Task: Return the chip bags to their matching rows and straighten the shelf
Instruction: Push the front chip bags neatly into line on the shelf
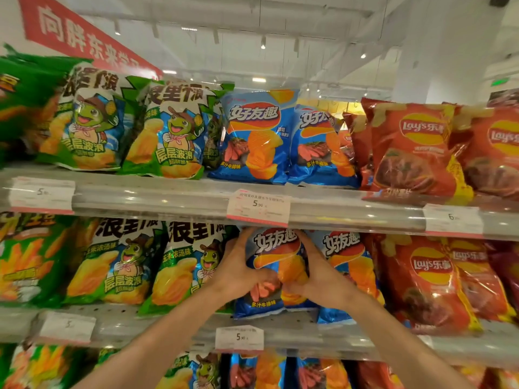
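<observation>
Blue steak-flavour chip bag [276, 272] stands upright on the middle shelf [295, 334], gripped on its two sides by the left hand [238, 269] and right hand [323, 272], thumbs pressing its front. One more blue bag [346, 272] touches its right side; two green turtle bags [108, 262] stand left and two red Lay's bags [429, 282] right. Above, the upper shelf [351, 211] repeats two of each.
</observation>
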`<move>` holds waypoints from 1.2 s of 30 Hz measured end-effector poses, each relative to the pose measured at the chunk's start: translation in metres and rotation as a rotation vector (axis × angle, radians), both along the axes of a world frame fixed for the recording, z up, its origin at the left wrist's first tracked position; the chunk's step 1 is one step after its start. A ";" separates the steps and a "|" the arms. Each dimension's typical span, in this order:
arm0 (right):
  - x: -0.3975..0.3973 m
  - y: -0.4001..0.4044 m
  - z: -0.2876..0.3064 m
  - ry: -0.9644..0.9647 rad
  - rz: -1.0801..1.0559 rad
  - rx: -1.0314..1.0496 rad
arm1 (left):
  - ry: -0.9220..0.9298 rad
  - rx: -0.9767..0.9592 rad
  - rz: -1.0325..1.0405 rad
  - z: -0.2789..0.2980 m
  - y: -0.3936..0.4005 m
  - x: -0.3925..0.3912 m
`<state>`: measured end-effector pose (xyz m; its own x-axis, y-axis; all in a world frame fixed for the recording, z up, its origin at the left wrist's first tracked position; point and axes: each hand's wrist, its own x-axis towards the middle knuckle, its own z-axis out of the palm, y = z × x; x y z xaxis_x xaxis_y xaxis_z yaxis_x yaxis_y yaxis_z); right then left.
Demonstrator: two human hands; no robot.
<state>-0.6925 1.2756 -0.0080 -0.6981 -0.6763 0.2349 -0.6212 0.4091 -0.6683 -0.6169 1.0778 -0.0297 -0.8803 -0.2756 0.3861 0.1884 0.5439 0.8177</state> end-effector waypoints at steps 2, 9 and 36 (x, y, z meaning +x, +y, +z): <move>-0.003 -0.001 -0.001 -0.042 0.015 -0.050 | 0.033 -0.032 -0.011 0.007 -0.004 0.004; -0.002 -0.007 0.001 -0.131 0.070 -0.088 | 0.001 -0.060 -0.110 0.021 -0.016 0.016; 0.043 -0.087 -0.038 0.785 -0.432 0.376 | -0.094 -1.064 0.439 -0.012 -0.080 0.056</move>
<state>-0.6493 1.1883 -0.0458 -0.6407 -0.5246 0.5606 -0.5804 0.8089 0.0937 -0.5606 0.9976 -0.0416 -0.8270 -0.1397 0.5446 -0.2247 0.9700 -0.0924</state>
